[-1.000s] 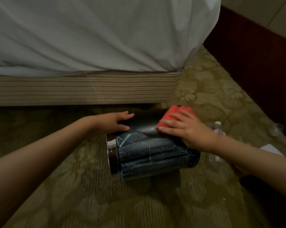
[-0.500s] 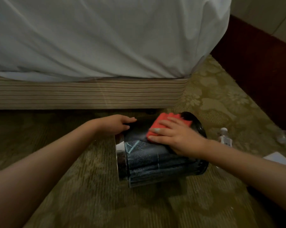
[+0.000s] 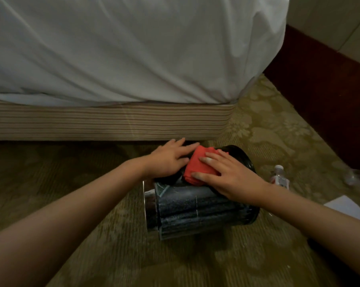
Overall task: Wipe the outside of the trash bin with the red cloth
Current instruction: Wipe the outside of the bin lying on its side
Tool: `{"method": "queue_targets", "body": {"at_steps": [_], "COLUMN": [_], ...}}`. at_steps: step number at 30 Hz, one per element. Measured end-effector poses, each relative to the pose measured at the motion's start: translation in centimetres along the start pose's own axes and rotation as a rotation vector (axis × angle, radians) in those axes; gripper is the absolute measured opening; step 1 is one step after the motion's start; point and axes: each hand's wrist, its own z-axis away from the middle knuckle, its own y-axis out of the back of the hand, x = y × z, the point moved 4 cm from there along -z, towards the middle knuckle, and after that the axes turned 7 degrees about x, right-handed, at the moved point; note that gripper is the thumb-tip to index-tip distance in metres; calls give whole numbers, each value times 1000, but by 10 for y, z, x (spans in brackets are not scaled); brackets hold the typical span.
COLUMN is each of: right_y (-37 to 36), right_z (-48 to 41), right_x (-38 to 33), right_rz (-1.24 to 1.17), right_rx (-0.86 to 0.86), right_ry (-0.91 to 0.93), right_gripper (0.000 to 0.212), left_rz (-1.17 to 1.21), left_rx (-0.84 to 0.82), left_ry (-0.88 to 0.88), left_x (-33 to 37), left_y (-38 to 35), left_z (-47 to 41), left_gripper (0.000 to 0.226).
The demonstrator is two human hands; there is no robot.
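A dark cylindrical trash bin [image 3: 195, 212] with a shiny metal rim lies on its side on the carpet, in front of the bed. A folded red cloth [image 3: 197, 166] sits on the bin's upper side. My right hand [image 3: 230, 179] presses flat on the cloth with straight, spread fingers. My left hand [image 3: 168, 158] rests flat on the bin's far upper side, just left of the cloth, with its fingers extended. The cloth's right part is hidden under my right hand.
A bed with a white sheet [image 3: 133, 48] and striped base [image 3: 112, 123] stands right behind the bin. A small plastic bottle [image 3: 279, 178] lies right of the bin. White paper [image 3: 348, 206] lies at the right edge. A dark wooden skirting [image 3: 330, 90] runs along the right.
My right hand has slid the red cloth leftward across the bin's top, toward my left hand. My left hand stays on the bin's far side. The view has shifted slightly.
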Motion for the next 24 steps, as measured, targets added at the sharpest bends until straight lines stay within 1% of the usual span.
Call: {"method": "queue_targets", "body": {"at_steps": [3, 5, 8, 11, 13, 15, 17, 20, 24], "right_y": [-2, -3, 0, 1, 3, 6, 2, -4, -15], "right_z": [5, 5, 5, 5, 3, -2, -9, -15, -40], "right_x": [0, 1, 5, 11, 18, 23, 21, 16, -6], "right_rz": [26, 16, 12, 12, 18, 64, 73, 25, 46], "right_rx": [24, 18, 1, -59, -94, -136, -173, -192, -195], "right_ry": [-7, -11, 1, -18, -25, -1, 50, 118, 123], "right_gripper": [49, 47, 38, 43, 48, 54, 58, 58, 63], "left_rz": [-121, -160, -228, -280, -265, -234, -218, -156, -114], "left_rx": [-103, -132, -128, -82, -29, -15, -54, -90, -89], "left_ry": [-3, 13, 8, 31, 102, 149, 155, 172, 191], "left_x": [0, -7, -17, -37, -58, -75, -78, -77, -75], "left_y": [-18, -24, -25, -10, 7, 16, 14, 6, 6], "left_z": [0, 5, 14, 24, 32, 38, 41, 41, 43], "left_gripper": [47, 48, 48, 46, 47, 51, 53, 53, 53]}}
